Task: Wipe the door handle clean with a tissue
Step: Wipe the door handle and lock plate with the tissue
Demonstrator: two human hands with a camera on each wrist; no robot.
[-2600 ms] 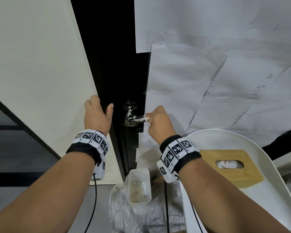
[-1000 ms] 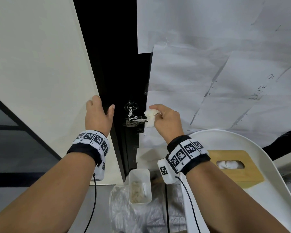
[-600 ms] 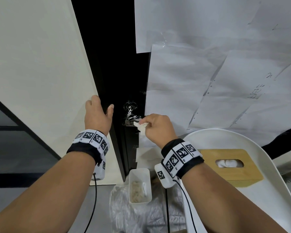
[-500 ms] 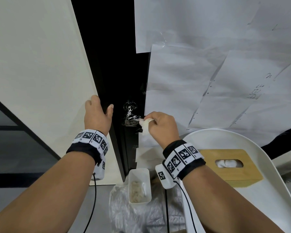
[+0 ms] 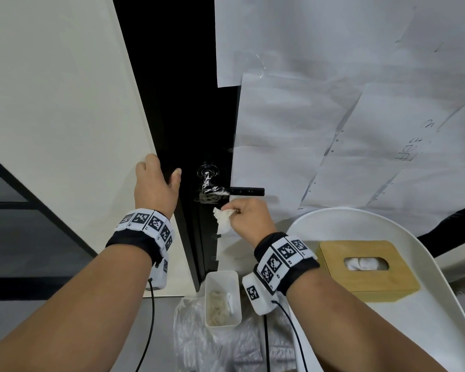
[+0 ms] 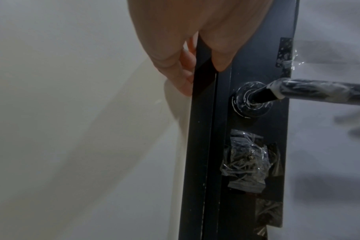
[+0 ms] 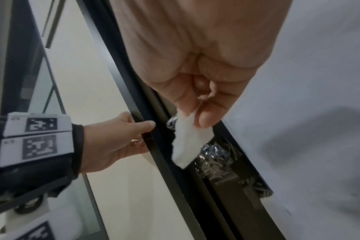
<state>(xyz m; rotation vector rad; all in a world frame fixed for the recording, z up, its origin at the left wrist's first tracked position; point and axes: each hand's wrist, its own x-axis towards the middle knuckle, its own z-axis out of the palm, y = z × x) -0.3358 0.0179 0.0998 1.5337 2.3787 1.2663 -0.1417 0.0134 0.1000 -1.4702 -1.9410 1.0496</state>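
the wiping step is judged to be in hand, with the tissue held off the lever for the moment. at the left, the door edge [image 5: 184, 237] is clasped by the left hand [image 5: 156, 186], its fingers curled round the far side and the thumb laid on the near face, so the door is steadied. just to the right, the door handle [image 5: 232, 191] is seen on the dark door face: a black lever reaching right from a round rose, its inner end streaked with white residue, its outer end looking plain black. below it, apart from the lever, the tissue [image 5: 222, 220] is pinched as a crumpled white wad between thumb and fingertips of the right hand [image 5: 249, 220]. the next move is judged to call for the wad to be brought up and drawn along the smeared inner end, with pressure kept light so that the thin paper is not torn.
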